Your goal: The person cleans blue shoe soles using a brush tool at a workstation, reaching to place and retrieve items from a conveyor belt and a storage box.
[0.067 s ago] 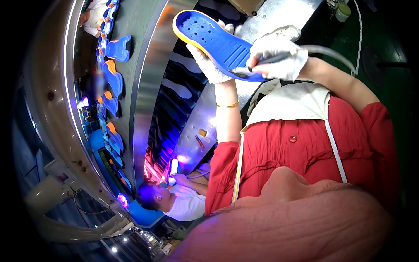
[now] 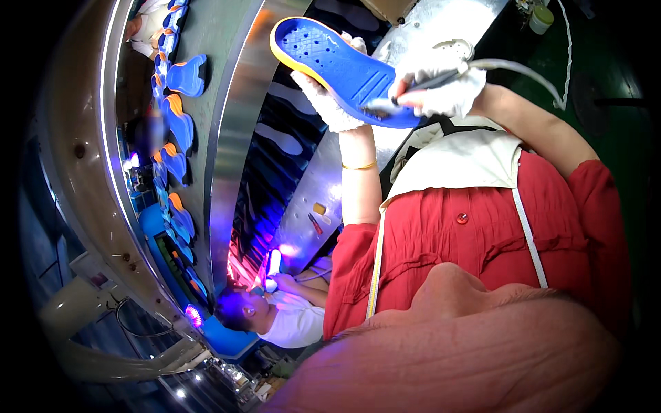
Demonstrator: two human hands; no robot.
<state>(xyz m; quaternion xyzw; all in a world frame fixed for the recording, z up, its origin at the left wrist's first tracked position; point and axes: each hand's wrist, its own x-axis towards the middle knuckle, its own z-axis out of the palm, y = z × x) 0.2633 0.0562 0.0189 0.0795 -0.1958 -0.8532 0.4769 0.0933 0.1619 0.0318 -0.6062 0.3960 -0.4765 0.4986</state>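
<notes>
My left hand (image 2: 321, 102), in a white glove, grips a blue insole (image 2: 344, 67) with an orange edge from beneath and along its side. The insole is held up, its holed, ridged face showing, with wet-looking whitish streaks near the far end. My right hand (image 2: 441, 91), gloved with bare fingertips, is closed round a brush (image 2: 382, 106) fed by a clear hose (image 2: 523, 73). Its bristles lie on the insole's near end, slightly blurred. Most of the handle is hidden by the fingers.
On the left, a conveyor belt (image 2: 219, 89) carries several blue and orange insoles (image 2: 177, 124). A white round dish (image 2: 456, 48) sits on the metal table (image 2: 303, 199) beyond my right hand. Lower left, a co-worker (image 2: 292, 320) sits under purple light. A small tub (image 2: 541, 19) stands far right.
The brush handle and hose end have swung upward in my right hand, and the bristles have shifted slightly on the insole. The insole has edged slightly left.
</notes>
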